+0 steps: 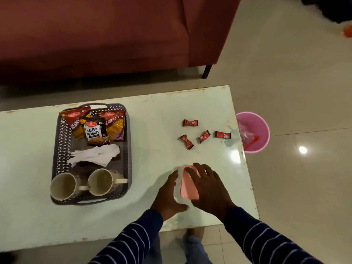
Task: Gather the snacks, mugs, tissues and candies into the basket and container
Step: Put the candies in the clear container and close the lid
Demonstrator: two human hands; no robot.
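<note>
A dark perforated basket [59, 149] on the white table holds three snack packets [94, 128], crumpled white tissues [95, 155] and two cream mugs [63, 185]. Several red-wrapped candies [190, 122] lie loose on the table to the right. A small pink container [187, 185] with its lid on sits near the front edge. My right hand [209, 187] lies flat on its lid. My left hand [168, 193] presses against the container's left side, fingers straight.
A pink bin [261, 128] with a wrapper inside stands on the tiled floor beside the table's right edge. A maroon sofa [114, 35] runs behind the table. My feet [194, 242] show below the front edge.
</note>
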